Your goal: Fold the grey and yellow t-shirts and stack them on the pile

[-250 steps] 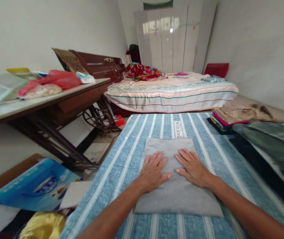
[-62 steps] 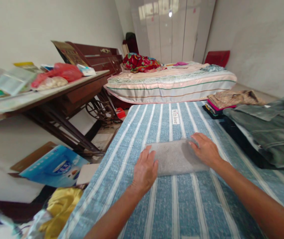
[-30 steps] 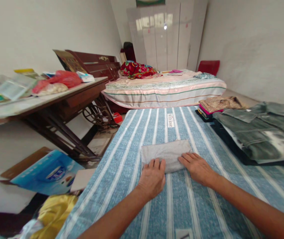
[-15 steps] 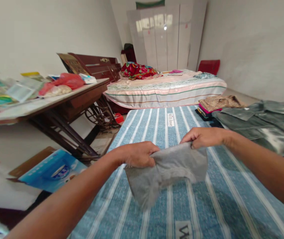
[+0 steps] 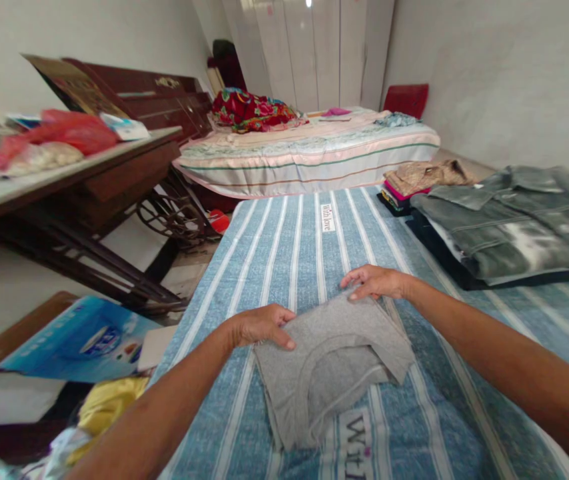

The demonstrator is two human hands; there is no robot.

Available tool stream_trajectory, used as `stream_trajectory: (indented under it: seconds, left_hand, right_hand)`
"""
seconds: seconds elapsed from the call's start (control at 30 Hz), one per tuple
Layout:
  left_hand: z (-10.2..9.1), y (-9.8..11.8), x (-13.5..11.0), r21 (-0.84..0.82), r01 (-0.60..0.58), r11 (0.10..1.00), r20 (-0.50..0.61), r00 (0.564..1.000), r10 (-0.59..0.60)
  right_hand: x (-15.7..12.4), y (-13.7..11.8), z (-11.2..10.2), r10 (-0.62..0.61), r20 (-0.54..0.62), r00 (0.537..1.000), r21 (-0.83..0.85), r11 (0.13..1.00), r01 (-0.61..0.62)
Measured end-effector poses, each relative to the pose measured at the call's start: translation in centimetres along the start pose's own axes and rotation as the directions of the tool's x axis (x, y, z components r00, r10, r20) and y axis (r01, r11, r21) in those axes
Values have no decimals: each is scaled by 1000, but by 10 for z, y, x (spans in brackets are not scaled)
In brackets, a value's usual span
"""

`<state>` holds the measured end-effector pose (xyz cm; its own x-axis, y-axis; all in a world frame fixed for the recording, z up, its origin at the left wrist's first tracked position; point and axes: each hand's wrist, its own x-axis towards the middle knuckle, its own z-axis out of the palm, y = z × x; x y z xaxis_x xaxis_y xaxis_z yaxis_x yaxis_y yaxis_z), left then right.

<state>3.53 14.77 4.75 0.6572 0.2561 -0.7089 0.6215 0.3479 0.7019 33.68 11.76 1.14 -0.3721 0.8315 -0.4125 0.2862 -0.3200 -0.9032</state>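
A small grey garment (image 5: pixel 289 373) with a curved, banded opening toward me lies folded on the blue striped bedspread (image 5: pixel 244 267). Along its far left edge, my left hand (image 5: pixel 264 325) grips it, the thumb on top of the cloth. My right hand (image 5: pixel 377 283) is at the far right corner, thumb over the edge and fingers just beyond; it seems to hold the cloth loosely. Which part of the garment lies underneath is hidden.
Right of my arms lies a folded dark green denim jacket (image 5: pixel 519 220), beside a stack of folded clothes (image 5: pixel 419 179). A sewing machine table (image 5: pixel 114 167) stands left, above a blue package (image 5: pixel 89 337). Another bed (image 5: pixel 309 153) is beyond.
The grey garment has come down from the air onto the bedspread, nearer to me, and lies flatter. Both hands moved down with it. My view has tilted down and shifted right.
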Motion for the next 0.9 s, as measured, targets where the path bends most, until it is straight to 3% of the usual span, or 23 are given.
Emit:
stream_trajectory:
  seconds: [0.3,0.47,0.63,0.9]
  left_hand:
    - [4,-2,4,-3,-11,1000,-29,1000,10]
    - [6,-3,-2,-68,-15,998,-29,999,13]
    - [13,-14,-16,-244,-101,965,-62,994,89]
    - [49,-16,-46,-440,-291,850,-213,953,217]
  right_hand:
    - [-11,3,10,21,-199,980,45,999,-12]
    - [-8,-2,12,-24,-242,970,32,999,33]
    - [8,-27,7,-88,-171,981,8,996,91]
    - [33,-107,-2,-242,68,968,-217,943,251]
